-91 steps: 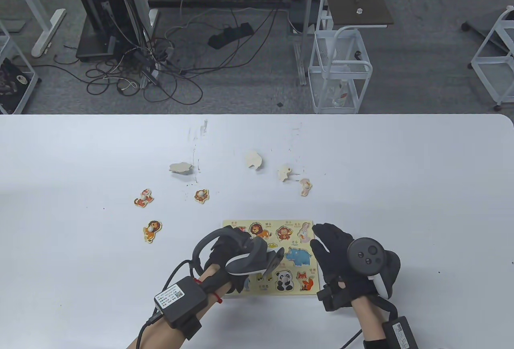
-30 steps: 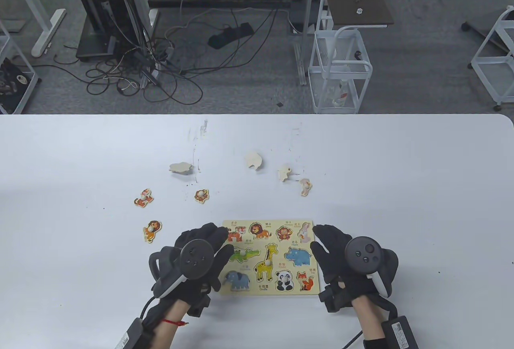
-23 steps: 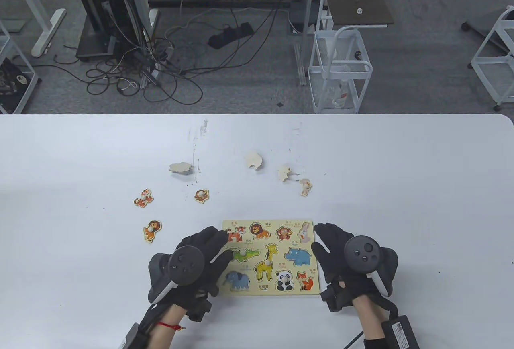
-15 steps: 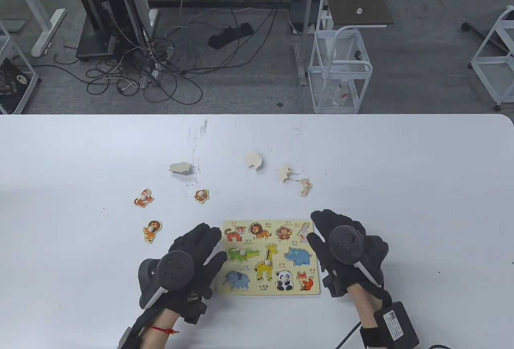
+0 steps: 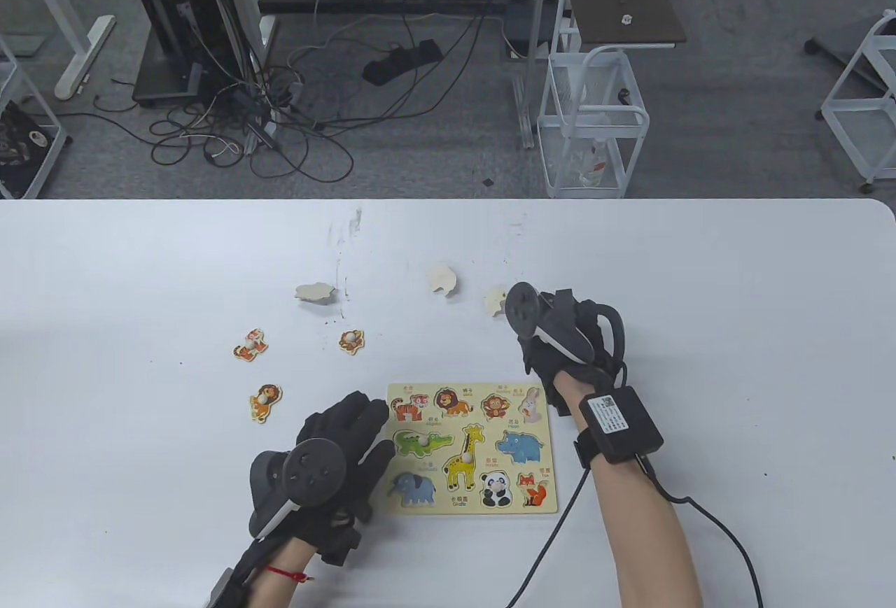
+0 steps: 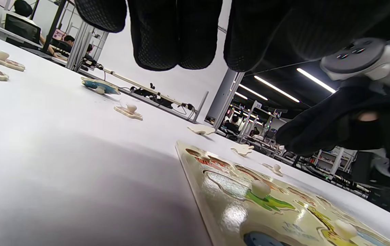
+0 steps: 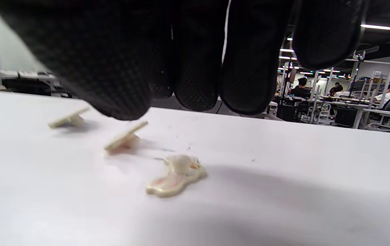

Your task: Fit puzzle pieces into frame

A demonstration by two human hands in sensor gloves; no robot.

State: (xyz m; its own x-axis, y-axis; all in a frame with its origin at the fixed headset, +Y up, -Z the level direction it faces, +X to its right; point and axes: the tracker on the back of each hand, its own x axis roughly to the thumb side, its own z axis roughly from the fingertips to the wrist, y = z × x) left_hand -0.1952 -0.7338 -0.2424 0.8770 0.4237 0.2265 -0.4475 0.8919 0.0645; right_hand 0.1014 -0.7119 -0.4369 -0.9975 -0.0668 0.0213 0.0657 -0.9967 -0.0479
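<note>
Right hand (image 7: pixel 195 68) hovers just above the rabbit piece (image 7: pixel 176 174).

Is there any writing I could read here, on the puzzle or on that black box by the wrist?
Nothing here can be quoted with confidence.
Puzzle frame: small orange captions beside each animal, too small to read.
Black wrist box: white label with a printed code, text too small to read.

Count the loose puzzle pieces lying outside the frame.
7. Face-up at left: tiger, monkey, lion. Face-down farther back: left blank, middle blank, right blank. A pink piece lies below the right hand, clear only in the right wrist view. Others may be hidden.
</note>
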